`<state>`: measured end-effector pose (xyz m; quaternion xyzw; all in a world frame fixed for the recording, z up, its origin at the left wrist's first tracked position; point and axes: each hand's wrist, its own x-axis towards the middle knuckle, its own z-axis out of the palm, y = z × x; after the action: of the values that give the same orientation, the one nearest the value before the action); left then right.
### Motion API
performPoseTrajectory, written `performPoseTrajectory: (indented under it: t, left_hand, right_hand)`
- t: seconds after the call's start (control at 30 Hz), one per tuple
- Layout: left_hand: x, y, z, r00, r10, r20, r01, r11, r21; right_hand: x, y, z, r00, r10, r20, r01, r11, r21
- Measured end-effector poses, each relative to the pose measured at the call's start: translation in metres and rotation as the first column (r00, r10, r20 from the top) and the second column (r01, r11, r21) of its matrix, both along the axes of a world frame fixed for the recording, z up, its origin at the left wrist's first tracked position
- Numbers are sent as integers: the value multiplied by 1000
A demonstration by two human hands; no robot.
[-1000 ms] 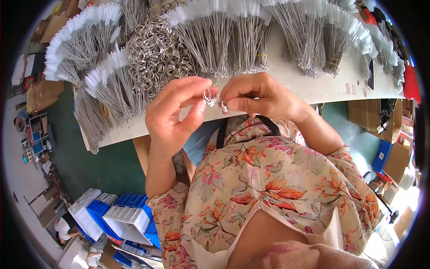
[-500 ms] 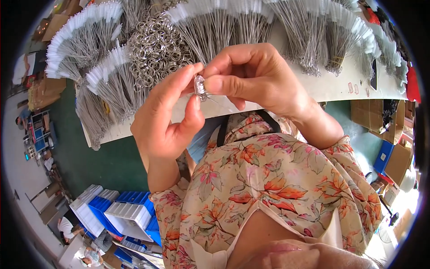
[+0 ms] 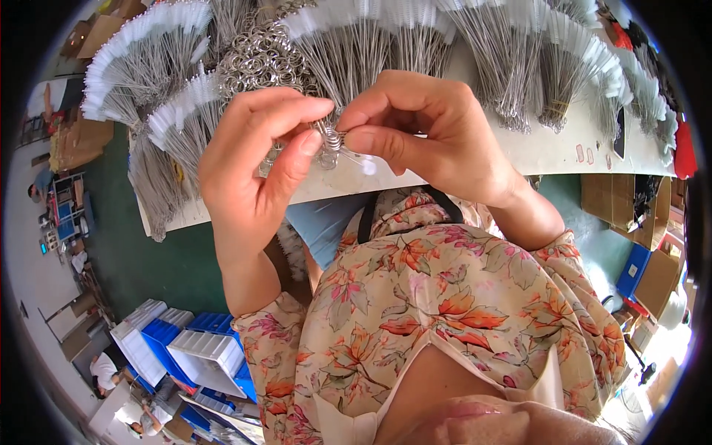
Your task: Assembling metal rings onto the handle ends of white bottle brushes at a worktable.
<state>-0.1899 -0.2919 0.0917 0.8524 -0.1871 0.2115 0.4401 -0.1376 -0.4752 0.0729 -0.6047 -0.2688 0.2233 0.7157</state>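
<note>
Above the near edge of the table, both my hands meet at a shiny metal ring (image 3: pixel 328 158) with a small cluster of wire loops (image 3: pixel 334 139) on it. My left hand (image 3: pixel 248 159) pinches the ring's left side between thumb and forefinger. From the right, my right hand (image 3: pixel 426 133) is closed, thumb against forefinger, on the wire loops. Thin wires run from the cluster below my right thumb, towards a small whitish blur. The fingertips partly hide where ring and loops join.
Behind my hands lies a heap of split rings (image 3: pixel 263 59). Bundles of wire-stemmed brushes (image 3: pixel 356 44) with white bristles line the table (image 3: pixel 512 156). Blue and white plastic bins (image 3: pixel 200 352) stand on the left; cardboard boxes (image 3: pixel 612 200) are at the right. Other people are in the background lower left.
My left hand has shifted left and its thumb has come up to pinch the ring. More of the ring and wire loops shows now. My right hand stays nearly in place.
</note>
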Motion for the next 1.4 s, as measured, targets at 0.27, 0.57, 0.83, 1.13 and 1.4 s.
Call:
performPoseTrajectory:
  t: [0.27,0.57,0.83,1.13,1.4]
  left_hand:
    - [-12,6,-5,926,-186,-327,-37,820,-572]
    - [-29,23,1,986,76,-148,-81,996,-33]
    - [-46,28,12,883,110,-456,-233,946,-225]
    - [-53,36,-13,999,17,-37,-40,546,-837]
    - [-123,88,-3,921,334,-202,-390,760,-520]
  right_hand:
    - [-2,7,4,968,168,-185,-146,981,131]
    - [0,25,1,957,235,-171,-210,966,149]
    - [-4,44,-4,971,218,-94,-211,974,83]
    - [-31,91,-23,982,83,169,-128,953,275]
    - [-41,104,-51,860,251,444,-196,966,-167]
